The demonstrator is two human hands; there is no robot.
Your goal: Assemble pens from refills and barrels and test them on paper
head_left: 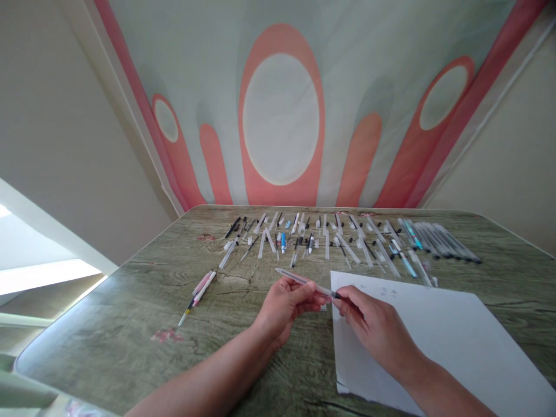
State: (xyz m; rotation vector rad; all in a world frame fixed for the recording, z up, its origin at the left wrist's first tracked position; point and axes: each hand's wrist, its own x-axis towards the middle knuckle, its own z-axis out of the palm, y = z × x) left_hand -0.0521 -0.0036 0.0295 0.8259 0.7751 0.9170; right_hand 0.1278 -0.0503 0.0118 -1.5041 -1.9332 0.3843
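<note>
A clear pen (299, 279) with a dark end is held between my two hands above the near middle of the table. My left hand (293, 304) is closed around its barrel, with the pale tip pointing up and to the left. My right hand (369, 321) pinches the dark end at the right, over the edge of a white sheet of paper (434, 336). Small dark scribbles show near the sheet's upper left. Beyond my hands lie two loose rows of pen parts: clear barrels (326, 244), dark refills, caps and a blue pen piece (284, 242).
On the wood-patterned table (143, 301), pink and white pen parts (202, 289) lie at the left. A row of dark-tipped clear pens (447, 240) lies at the far right. Behind the table hangs a pink and pale green backdrop (282, 116).
</note>
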